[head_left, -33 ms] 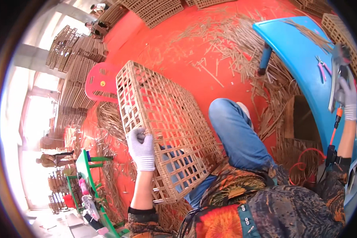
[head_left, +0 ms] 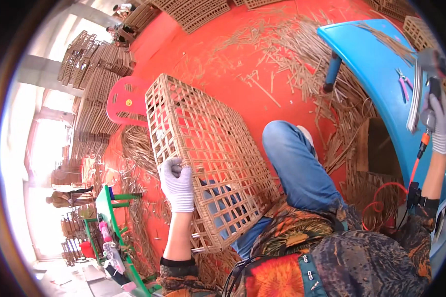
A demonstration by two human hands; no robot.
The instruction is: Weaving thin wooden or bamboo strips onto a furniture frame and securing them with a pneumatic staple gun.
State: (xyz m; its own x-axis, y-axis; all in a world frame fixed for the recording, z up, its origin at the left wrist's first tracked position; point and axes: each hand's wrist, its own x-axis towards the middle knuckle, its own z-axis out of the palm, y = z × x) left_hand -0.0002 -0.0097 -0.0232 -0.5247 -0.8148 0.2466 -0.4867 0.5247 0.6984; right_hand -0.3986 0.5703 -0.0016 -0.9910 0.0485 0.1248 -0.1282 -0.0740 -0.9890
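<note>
A large woven wicker basket (head_left: 208, 133) with an open lattice leans tilted across my lap. My left hand (head_left: 177, 185) is closed over its left rim, fingers curled around the weave. Far right, over the blue table (head_left: 376, 64), my right hand (head_left: 438, 121) wraps the handle of an air stapler (head_left: 433, 84). An orange fitting (head_left: 424, 143) joins it to a red air hose (head_left: 381, 188). Beside the stapler lie long metal staple strips (head_left: 415, 99). Pink-handled pliers (head_left: 404, 85) rest on the tabletop near them.
Loose cane scraps (head_left: 292, 49) litter the red floor. A red plastic chair (head_left: 126, 99) stands beyond the basket. At the left is a green-framed table (head_left: 104, 203). Stacked wicker pieces (head_left: 96, 79) line the far left, and a person (head_left: 59, 199) is in the distance.
My right hand and the air stapler have shifted slightly right, apart from the staple strips. My left hand keeps its hold on the basket, which has barely moved.
</note>
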